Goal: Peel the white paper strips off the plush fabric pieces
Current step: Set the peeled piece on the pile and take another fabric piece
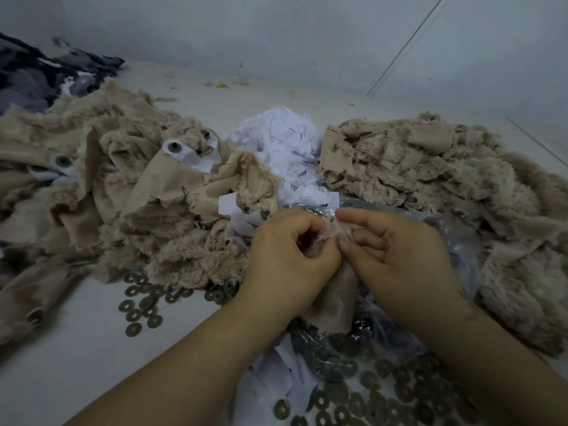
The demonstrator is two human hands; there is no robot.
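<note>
Both hands meet at centre frame over one beige plush fabric piece (pixel 333 302); left hand (pixel 285 259) has its fingers curled in, gripping the upper edge of the piece; right hand (pixel 396 253) pinches the same edge between thumb and curled fingers, index finger extended forward above it; the piece hangs down between the two wrists, smooth backing side outward; whether a paper strip is under the fingers I cannot tell, the spot is hidden.

Left of the hands: large heap of plush pieces (pixel 123 192) on the pale worktop (pixel 76 348); several carry white paper strips (pixel 229 204) with small metal studs through them, one round stud (pixel 174 146) on a white paper disc higher up the heap.

Behind the hands: mound of loose white paper scraps (pixel 285 142), lying between the left heap and a second heap of plush pieces (pixel 430 167) at right; no paper visible on that right heap.

Under and right of the hands: crumpled clear plastic bag (pixel 458 241); dark metal washers (pixel 144 305) scattered at the front edge of the left heap, more washers (pixel 384 395) near the bottom, beside further white paper scraps (pixel 276 373).

Far left rear: dark grey patterned fabric (pixel 46 75) against the wall.
</note>
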